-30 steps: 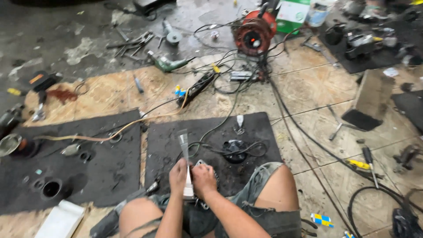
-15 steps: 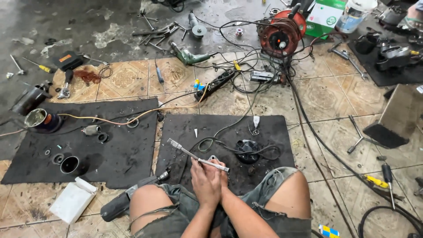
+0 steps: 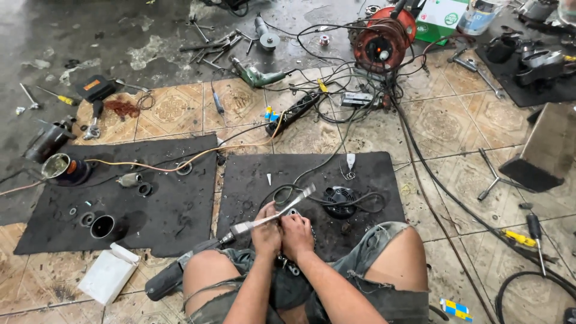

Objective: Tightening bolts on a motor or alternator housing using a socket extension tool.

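Left hand: I see my left hand (image 3: 266, 233) low between my knees, its fingers wrapped around a flat metal wrench (image 3: 276, 211).
Right hand: my right hand (image 3: 297, 233) presses against the left, its fingers curled onto a small metal part (image 3: 292, 212); whether they grip it I cannot tell.
Wrench: slants up and right past the fingers, over the black mat (image 3: 312, 198).
Containers: far left of the fingers, a round can (image 3: 63, 168) stands on another mat; its contents are unclear.
Near fingers: a black fan cover (image 3: 339, 200) lies just right.
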